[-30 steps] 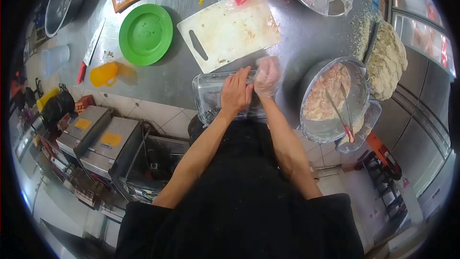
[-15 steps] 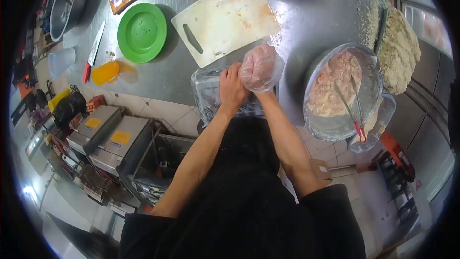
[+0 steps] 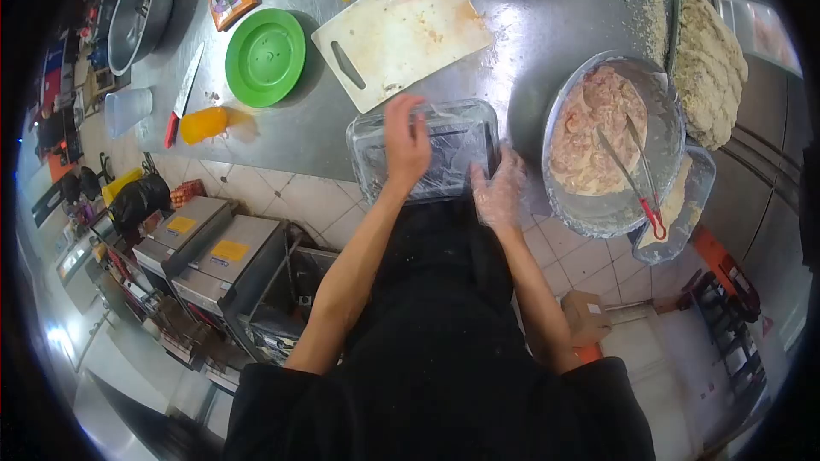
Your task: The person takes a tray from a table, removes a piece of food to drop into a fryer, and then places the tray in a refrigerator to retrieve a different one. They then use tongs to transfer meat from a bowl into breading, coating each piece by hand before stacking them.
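Observation:
A dark rectangular tray (image 3: 457,156) with clear plastic wrap over it rests at the table's near edge. My left hand (image 3: 407,143), bare, is over the tray's left part with its fingers stretched out and slightly blurred. A clear plastic glove covers my right hand (image 3: 500,190), which is at the tray's right near corner, thumb and fingers apart. Just beyond the tray lies a white cutting board (image 3: 410,34) with food bits on it. To the right stands a large metal bowl (image 3: 568,220) of pale raw meat (image 3: 595,132), with red-handled tongs (image 3: 636,175) resting in it.
A green plate (image 3: 266,58), a red-handled knife (image 3: 186,90), an orange cup (image 3: 204,125) and a clear cup (image 3: 129,111) are on the left. Breading (image 3: 707,72) fills a tray at the far right. Below it sits a clear container (image 3: 683,222).
My hands, together over the tray before, have separated. The gloved right hand moved down to the tray's right side and opened from a closed shape. The left hand shifted slightly up.

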Demonstrator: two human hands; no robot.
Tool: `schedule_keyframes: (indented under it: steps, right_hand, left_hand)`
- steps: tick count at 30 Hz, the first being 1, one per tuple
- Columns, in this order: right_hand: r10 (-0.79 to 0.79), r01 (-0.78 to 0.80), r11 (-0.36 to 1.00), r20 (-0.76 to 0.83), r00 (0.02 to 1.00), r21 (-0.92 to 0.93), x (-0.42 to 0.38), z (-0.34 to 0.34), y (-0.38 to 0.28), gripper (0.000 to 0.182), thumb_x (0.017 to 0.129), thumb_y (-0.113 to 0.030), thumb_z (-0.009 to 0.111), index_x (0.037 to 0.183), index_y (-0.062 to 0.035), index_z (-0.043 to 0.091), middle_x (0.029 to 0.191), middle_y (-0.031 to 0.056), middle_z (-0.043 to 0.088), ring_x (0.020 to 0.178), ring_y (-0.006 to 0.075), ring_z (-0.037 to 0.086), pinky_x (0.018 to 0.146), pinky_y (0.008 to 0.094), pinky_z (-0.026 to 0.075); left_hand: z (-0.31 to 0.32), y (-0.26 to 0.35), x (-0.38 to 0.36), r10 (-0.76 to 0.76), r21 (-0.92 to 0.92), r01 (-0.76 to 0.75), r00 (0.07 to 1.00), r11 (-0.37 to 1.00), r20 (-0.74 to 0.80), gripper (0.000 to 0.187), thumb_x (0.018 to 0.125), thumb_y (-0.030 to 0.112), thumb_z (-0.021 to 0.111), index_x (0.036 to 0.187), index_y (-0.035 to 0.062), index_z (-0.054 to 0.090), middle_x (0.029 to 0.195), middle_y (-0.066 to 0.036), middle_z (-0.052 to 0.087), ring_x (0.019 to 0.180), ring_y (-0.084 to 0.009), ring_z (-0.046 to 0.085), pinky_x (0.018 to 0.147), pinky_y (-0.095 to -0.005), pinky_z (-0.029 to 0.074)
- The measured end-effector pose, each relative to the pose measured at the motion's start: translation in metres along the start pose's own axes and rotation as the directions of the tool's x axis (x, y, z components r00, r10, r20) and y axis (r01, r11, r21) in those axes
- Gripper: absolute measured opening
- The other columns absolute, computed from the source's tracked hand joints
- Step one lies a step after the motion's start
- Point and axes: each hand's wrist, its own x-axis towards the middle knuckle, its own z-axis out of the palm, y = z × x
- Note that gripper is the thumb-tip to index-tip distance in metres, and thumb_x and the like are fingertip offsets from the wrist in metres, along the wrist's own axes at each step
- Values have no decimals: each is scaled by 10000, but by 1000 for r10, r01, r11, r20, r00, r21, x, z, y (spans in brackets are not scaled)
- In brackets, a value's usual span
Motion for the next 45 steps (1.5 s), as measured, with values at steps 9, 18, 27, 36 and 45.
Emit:
schedule_keyframes:
  steps: [9, 18, 27, 36, 45]
  right_hand:
    - [-133, 125, 991, 200, 971, 51, -14, 1, -3, 813, 806, -345, 744, 1469, -44, 383, 1499, 330, 322, 1394, 490, 309, 1154, 529, 280]
    - [-169, 141, 977, 177, 970, 158, -15, -6, 1, 792, 790, -374, 817, 1376, -12, 425, 1375, 237, 477, 1288, 361, 475, 1089, 441, 382]
    - [7, -520, 320, 547, 837, 792, -25, -82, -27, 647, 994, -556, 508, 1376, -36, 466, 1322, 134, 542, 1201, 262, 564, 962, 450, 520]
    - [-83, -586, 322, 639, 765, 744, -51, -97, -22, 624, 834, -21, 723, 1369, -18, 401, 1149, 150, 613, 979, 237, 676, 800, 384, 597]
    - [-272, 78, 567, 98, 957, 820, -57, -121, -44, 329, 893, 31, 674, 1148, -25, 474, 1048, 57, 537, 953, 131, 587, 802, 280, 550]
  left_hand:
    - [-46, -81, -81, -593, 170, 644, 759, 746, -270, 623, 990, 471, 571, 1274, -81, 520, 1272, -216, 539, 1175, -315, 526, 1043, -410, 387]
    - [-72, -53, -115, -889, -545, 756, 455, 362, 41, 694, 1018, 549, 488, 1321, -75, 510, 1223, -161, 600, 1126, -234, 550, 993, -352, 427]
    - [-170, -23, -164, -198, -630, 62, 969, 774, -148, 540, 1049, 490, 345, 780, 89, 586, 794, -29, 605, 753, -178, 551, 787, -372, 427]
    - [-219, 82, -134, 379, -55, -389, 915, 919, -140, 579, 885, 520, 480, 551, 47, 505, 585, -55, 520, 665, -246, 512, 813, -444, 372]
    - [-185, 83, -124, 183, 22, -189, 972, 982, 149, 130, 768, 12, 726, 884, 45, 678, 1083, -119, 642, 1076, -332, 598, 980, -441, 447]
